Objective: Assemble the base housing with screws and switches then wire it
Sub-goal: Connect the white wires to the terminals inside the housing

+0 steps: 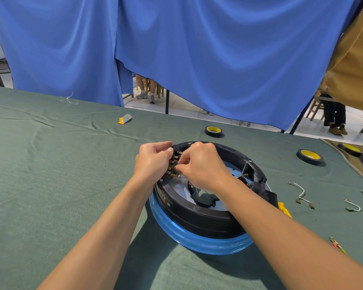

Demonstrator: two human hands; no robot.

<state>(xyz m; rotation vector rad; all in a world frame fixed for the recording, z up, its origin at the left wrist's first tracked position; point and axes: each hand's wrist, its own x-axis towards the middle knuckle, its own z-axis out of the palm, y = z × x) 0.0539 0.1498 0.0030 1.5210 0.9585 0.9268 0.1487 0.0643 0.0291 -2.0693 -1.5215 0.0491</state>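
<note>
A round black base housing with a blue lower ring lies on the green cloth. Inside its far-left rim sits a row of switches with brass terminals. My left hand grips the housing's outer rim beside that row, fingers curled over the edge. My right hand reaches inside the housing, fingertips pinching something small at the lower terminals; what it pinches is hidden by the fingers. A shiny metal plate shows in the housing's middle.
Loose white wires with terminals lie right of the housing. Black tape rolls sit behind and to the right. A red-and-green wire lies at the near right. A yellow packet is farther back.
</note>
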